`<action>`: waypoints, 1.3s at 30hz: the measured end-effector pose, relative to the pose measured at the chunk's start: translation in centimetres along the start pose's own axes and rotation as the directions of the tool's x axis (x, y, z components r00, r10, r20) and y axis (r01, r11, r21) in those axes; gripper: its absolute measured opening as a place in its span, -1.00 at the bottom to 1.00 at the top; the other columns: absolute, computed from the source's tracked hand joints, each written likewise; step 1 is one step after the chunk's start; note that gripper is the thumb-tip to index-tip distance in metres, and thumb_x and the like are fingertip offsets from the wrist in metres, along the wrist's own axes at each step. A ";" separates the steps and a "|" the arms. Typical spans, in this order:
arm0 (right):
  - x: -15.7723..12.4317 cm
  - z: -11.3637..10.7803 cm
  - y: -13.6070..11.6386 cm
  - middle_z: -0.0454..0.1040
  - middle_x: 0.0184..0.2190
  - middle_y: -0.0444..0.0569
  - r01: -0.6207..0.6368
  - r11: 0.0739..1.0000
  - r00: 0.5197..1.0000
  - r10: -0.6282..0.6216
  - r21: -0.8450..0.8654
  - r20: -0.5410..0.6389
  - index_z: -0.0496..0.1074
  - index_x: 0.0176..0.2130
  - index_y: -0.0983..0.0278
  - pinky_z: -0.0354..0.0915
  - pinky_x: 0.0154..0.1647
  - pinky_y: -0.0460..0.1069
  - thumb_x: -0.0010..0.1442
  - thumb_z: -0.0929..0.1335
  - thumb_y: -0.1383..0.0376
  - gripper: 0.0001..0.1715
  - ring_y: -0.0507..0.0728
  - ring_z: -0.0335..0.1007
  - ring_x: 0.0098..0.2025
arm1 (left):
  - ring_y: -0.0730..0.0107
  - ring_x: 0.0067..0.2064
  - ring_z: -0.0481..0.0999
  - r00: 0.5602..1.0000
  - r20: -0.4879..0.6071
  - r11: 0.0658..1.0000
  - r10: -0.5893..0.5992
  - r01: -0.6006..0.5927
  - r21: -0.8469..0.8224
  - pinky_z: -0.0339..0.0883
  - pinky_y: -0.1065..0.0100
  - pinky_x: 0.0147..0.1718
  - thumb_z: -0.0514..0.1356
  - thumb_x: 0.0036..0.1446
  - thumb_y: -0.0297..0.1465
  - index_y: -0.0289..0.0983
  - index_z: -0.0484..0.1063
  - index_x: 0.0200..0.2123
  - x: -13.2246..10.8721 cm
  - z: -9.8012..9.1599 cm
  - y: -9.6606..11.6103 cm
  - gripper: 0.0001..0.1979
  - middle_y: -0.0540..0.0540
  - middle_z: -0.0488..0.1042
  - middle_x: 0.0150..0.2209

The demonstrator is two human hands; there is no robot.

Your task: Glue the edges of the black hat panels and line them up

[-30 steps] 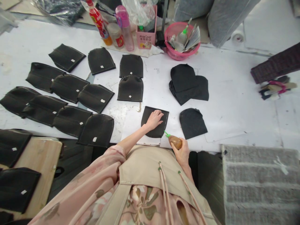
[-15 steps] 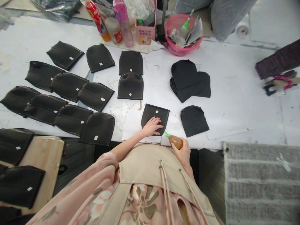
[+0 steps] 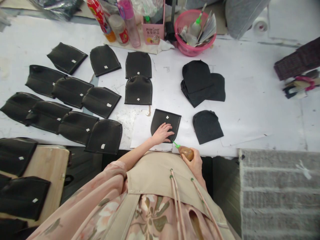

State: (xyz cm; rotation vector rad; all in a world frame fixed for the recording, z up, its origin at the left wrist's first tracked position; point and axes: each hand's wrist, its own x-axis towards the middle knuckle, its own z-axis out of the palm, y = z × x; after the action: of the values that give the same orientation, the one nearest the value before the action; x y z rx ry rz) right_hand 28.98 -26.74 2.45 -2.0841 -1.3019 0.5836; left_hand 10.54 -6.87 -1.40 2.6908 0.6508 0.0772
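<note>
While your left hand [image 3: 162,134] lies spread on the black piece [image 3: 160,117], grasping nothing, your right hand [image 3: 195,160] grips the bottle [image 3: 186,153]; edge [image 3: 177,128] work seems underway, next wanting a steady nozzle [image 3: 176,144].

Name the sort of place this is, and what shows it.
Probably a small-goods workshop: matching black pieces laid out in rows, a green-tipped squeeze bottle in the right hand, and a pink basin holding another bottle.
</note>
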 end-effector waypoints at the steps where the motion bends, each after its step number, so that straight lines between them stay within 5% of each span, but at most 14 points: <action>1: -0.1 -0.1 0.0 0.44 -0.16 0.08 -0.006 1.000 1.000 0.006 0.007 0.013 0.33 -0.07 0.30 0.37 -0.06 0.08 0.11 0.38 0.04 -0.50 0.21 0.41 -0.11 | 0.04 0.26 0.16 1.000 0.001 1.000 -0.002 0.002 -0.003 -0.05 -0.03 0.28 0.40 -0.07 -0.18 -0.16 0.43 0.02 0.0 0.0 0.0 -0.45 -0.20 0.30 0.10; 15: -0.3 1.0 1.1 0.44 -0.16 0.04 -0.105 0.989 0.994 0.102 0.103 0.042 0.33 -0.06 0.32 0.37 -0.14 0.04 0.08 0.41 0.03 -0.44 0.16 0.40 -0.16 | 0.05 0.27 0.15 1.000 0.027 1.000 -0.015 0.015 -0.018 -0.08 -0.02 0.29 0.39 -0.05 -0.20 -0.18 0.42 0.03 0.1 -0.3 0.0 -0.45 -0.22 0.29 0.12; 32: 0.2 0.4 1.2 0.44 -0.16 0.09 -0.036 0.994 0.998 0.032 0.101 0.045 0.34 -0.06 0.34 0.36 -0.12 0.09 0.06 0.39 -0.01 -0.41 0.20 0.38 -0.14 | 0.05 0.28 0.14 1.000 0.013 0.999 -0.012 0.012 -0.029 -0.08 -0.02 0.29 0.39 -0.04 -0.24 -0.18 0.42 0.04 0.1 0.2 -0.3 -0.46 -0.22 0.27 0.12; 39: -0.2 -0.8 1.8 0.48 -0.15 0.05 -0.277 0.920 0.960 0.276 0.275 0.043 0.35 -0.08 0.28 0.40 -0.09 0.14 -0.04 0.46 0.00 -0.37 0.22 0.44 -0.15 | 0.04 0.22 0.17 0.997 0.013 0.997 -0.082 0.082 0.004 0.01 -0.01 0.20 0.35 0.01 -0.18 -0.16 0.43 0.01 1.1 -0.4 0.8 -0.52 -0.20 0.29 0.09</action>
State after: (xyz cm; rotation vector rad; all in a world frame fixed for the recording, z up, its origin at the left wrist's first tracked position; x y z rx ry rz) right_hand 30.53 -27.76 1.74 -2.0390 -0.8694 0.8420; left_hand 11.79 -6.92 -0.78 2.6619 0.7564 0.0370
